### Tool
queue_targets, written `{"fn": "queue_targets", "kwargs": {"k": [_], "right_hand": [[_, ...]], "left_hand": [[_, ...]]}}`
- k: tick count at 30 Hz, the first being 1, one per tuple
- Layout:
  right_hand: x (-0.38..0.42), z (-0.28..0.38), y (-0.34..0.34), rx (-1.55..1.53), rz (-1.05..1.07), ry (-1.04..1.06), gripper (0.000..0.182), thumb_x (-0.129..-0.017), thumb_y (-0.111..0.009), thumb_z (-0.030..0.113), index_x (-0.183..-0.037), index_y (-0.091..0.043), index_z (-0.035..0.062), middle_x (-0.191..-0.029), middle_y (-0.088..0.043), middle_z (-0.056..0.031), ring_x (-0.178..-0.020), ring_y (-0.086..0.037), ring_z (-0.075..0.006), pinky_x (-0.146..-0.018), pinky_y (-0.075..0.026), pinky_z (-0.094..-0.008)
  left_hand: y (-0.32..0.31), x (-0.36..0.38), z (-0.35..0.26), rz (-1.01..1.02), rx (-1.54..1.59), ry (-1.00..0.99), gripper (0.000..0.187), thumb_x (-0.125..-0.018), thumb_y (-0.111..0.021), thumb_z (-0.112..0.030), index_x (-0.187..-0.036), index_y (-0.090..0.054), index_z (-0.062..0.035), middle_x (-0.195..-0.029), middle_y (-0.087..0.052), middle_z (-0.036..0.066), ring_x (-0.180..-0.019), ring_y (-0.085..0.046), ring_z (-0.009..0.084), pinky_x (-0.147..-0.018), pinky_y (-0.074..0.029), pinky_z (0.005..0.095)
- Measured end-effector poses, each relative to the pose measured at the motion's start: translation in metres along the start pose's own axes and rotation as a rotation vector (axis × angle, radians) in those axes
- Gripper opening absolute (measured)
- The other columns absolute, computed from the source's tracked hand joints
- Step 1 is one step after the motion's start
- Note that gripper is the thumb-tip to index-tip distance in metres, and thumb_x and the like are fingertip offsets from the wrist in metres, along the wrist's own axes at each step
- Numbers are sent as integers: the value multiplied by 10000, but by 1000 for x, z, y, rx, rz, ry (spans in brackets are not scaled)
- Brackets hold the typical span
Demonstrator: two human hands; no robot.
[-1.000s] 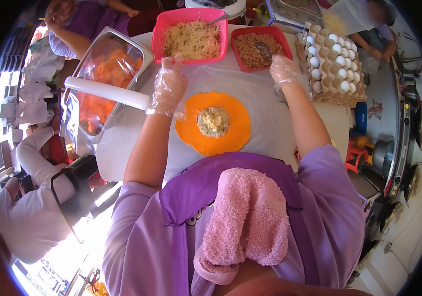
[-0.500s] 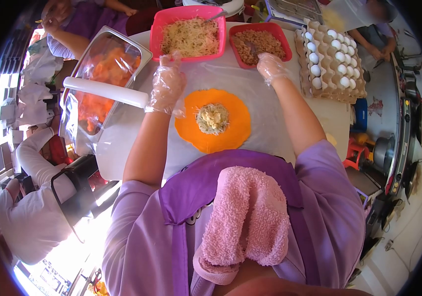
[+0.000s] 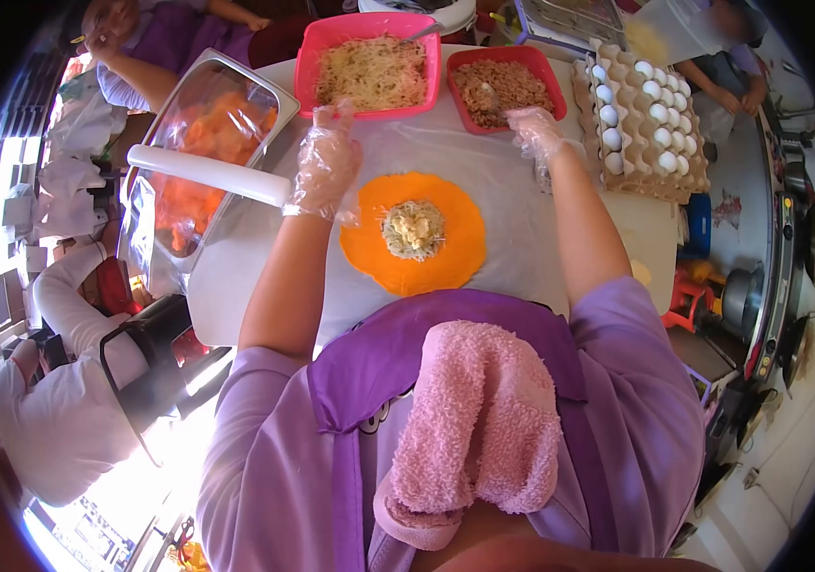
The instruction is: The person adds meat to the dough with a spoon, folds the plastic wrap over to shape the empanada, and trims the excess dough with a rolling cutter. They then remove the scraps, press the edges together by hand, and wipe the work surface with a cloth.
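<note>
An orange round of flattened dough (image 3: 460, 219) lies on the plastic-covered table, with a small mound of shredded, pale filling (image 3: 413, 229) at its middle. My left hand (image 3: 324, 167), in a clear plastic glove, hovers left of the dough with its fingers loosely apart, holding nothing. Beside that wrist is the end of a white rolling pin (image 3: 207, 175). My gloved right hand (image 3: 535, 133) is at the front edge of the smaller red tub (image 3: 557, 107) and grips a spoon (image 3: 487, 97), whose head sits in the crumbly brown filling (image 3: 517, 81). My fingers hide most of its handle.
A larger pink tub (image 3: 304, 71) of shredded filling stands at the back. At left, a steel pan (image 3: 283, 103) holds orange dough under plastic. Egg trays (image 3: 636, 162) with several white eggs are at right. Other people (image 3: 154, 52) are beyond the table; another sits at lower left.
My right hand has shifted slightly right and nearer me, and the spoon's head has turned in the brown filling. My left hand and the dough stay nearly the same.
</note>
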State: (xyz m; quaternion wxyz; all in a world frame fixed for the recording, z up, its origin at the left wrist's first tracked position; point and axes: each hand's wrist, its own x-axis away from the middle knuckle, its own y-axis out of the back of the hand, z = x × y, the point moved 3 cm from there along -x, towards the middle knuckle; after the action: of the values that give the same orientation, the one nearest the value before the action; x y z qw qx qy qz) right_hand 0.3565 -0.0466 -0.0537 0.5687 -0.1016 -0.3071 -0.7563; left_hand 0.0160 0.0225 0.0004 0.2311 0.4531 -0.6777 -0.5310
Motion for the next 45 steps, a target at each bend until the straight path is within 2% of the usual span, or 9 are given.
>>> {"fn": "queue_targets", "kwargs": {"k": [12,15,17,23,25,28,32,34,45], "right_hand": [[20,9,20,-122,5,-33,336,-832,-566,110,-1156,-639,60,-710,-556,2,-547,-450,-94,-488,-373,-255],[49,25,15,-200,5,10,355,-873,-534,136,-1217,-592,65,-645,-442,45,-523,-379,-55,-443,-272,-213],[70,20,5,-182,79,19,355,-882,-540,141,-1225,-588,64,-650,-453,47,-532,-393,-50,-448,-297,-209],[110,-15,-30,186,350,48,310,-901,-563,133,-1203,-618,88,-727,-549,38,-618,-476,-44,-599,-459,-224],[128,-16,-50,324,430,253,287,-906,-548,142,-1173,-636,87,-742,-580,27,-578,-483,-65,-586,-467,-236],[149,-2,-69,398,540,179,280,-897,-534,144,-1146,-645,80,-747,-627,-4,-546,-497,-114,-576,-468,-277],[156,-3,-78,385,541,-55,291,-881,-523,158,-1129,-648,72,-763,-662,-67,-575,-543,-155,-607,-468,-315],[152,-7,-85,424,527,198,290,-871,-513,172,-1102,-651,65,-762,-655,-117,-578,-553,-168,-603,-461,-319],[163,11,-95,751,401,374,277,-856,-470,137,-1060,-654,96,-991,-642,-175,-949,-597,-348,-838,-466,-418]], "left_hand": [[4,-3,-6,31,-78,23,547,-766,-560,-98,-1302,-461,-52,-1267,-452,244,-993,-587,383,-851,-503,435],[2,-2,-4,79,-36,103,574,-750,-564,-63,-1316,-472,-54,-1278,-461,252,-1158,-497,382,-941,-459,414],[-9,12,8,-176,33,-122,579,-756,-561,-62,-1327,-476,-105,-1351,-421,215,-1198,-469,377,-955,-450,433],[-13,72,-7,-294,431,-106,552,-766,-566,35,-1293,-508,-120,-1367,-421,161,-1211,-458,337,-975,-426,398],[-35,90,-11,-61,1037,117,434,-751,-612,30,-1171,-563,-71,-1282,-478,168,-1108,-526,340,-878,-477,416],[-18,107,-41,-200,508,-396,350,-742,-675,-34,-1074,-568,-55,-1173,-530,164,-1043,-549,341,-821,-485,417],[-8,117,-67,-106,501,-277,425,-691,-760,-153,-1062,-573,-65,-1085,-557,153,-998,-567,356,-816,-494,408],[-5,115,-78,-106,462,-389,415,-693,-758,-156,-1056,-578,-66,-1085,-560,141,-1005,-568,348,-831,-491,409],[-40,121,-75,-78,467,-584,325,-700,-713,-77,-1006,-606,-69,-1055,-576,109,-1037,-562,316,-884,-478,416]]}}
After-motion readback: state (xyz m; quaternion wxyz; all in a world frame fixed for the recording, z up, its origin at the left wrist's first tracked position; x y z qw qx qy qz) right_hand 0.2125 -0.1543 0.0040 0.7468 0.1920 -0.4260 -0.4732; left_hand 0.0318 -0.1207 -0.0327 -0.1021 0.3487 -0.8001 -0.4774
